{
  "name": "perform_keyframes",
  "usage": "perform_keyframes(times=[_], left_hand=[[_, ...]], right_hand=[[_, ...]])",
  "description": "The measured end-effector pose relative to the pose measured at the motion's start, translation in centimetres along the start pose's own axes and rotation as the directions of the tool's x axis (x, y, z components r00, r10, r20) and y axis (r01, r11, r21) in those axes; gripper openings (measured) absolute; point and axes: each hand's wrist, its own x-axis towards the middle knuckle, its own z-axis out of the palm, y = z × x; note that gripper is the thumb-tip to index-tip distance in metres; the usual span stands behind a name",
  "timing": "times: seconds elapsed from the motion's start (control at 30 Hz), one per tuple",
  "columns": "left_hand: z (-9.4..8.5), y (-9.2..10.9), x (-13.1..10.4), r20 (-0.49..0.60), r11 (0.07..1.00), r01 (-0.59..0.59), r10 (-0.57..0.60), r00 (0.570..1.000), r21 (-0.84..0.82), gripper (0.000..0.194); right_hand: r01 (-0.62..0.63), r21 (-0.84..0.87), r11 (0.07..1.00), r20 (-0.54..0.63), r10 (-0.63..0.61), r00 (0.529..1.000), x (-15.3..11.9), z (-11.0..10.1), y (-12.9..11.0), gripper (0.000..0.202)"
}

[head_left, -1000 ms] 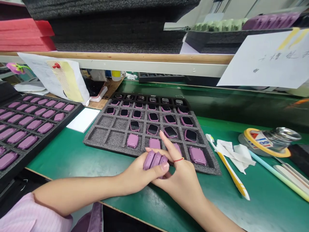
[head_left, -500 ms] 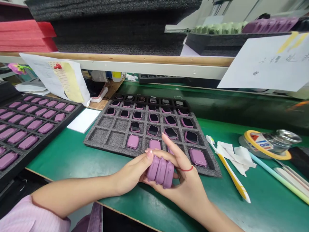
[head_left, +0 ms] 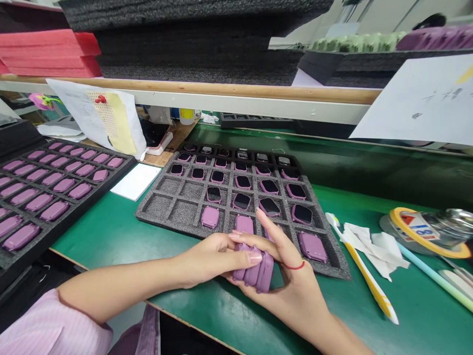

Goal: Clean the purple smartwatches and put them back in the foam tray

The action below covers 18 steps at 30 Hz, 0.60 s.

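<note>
Several purple smartwatch cases (head_left: 263, 276) stand side by side in a row between my hands, just above the bench. My right hand (head_left: 286, 281) cradles them, fingers behind and beneath, its index finger pointing up. My left hand (head_left: 210, 259) grips the same cases, its thumb laid across their near edges. Its other fingers are partly hidden behind them. Just behind my hands lies a grey foam tray (head_left: 181, 213) with dark-screened watches (head_left: 242, 201) and some purple cases lying back up, such as the purple case (head_left: 210, 217) at its front.
On the left sits another foam tray (head_left: 127, 165) full of purple cases, with a white pad (head_left: 135, 181) beside it. At right lie a toothbrush (head_left: 364, 271), crumpled tissue (head_left: 380, 249) and a glass jar (head_left: 430, 230). A shelf edge (head_left: 221, 96) crosses overhead.
My left thumb has slid right, from the left end of the row of cases to across them. The view has shifted slightly; my right hand still holds the cases.
</note>
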Motion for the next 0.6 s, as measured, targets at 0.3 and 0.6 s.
perform_keyframes(times=[0.3, 0.6], left_hand=[[-0.12, -0.51, -0.25, 0.067, 0.993, 0.091, -0.086, 0.994, -0.074, 0.069], [-0.04, -0.05, -0.33, 0.060, 0.999, 0.051, -0.050, 0.997, -0.009, 0.065]], right_hand=[[-0.087, 0.067, 0.994, 0.063, 0.083, 0.995, -0.11, -0.77, 0.35, 0.106], [0.004, 0.017, 1.000, 0.036, -0.005, 0.999, -0.16, -0.65, 0.25, 0.100]])
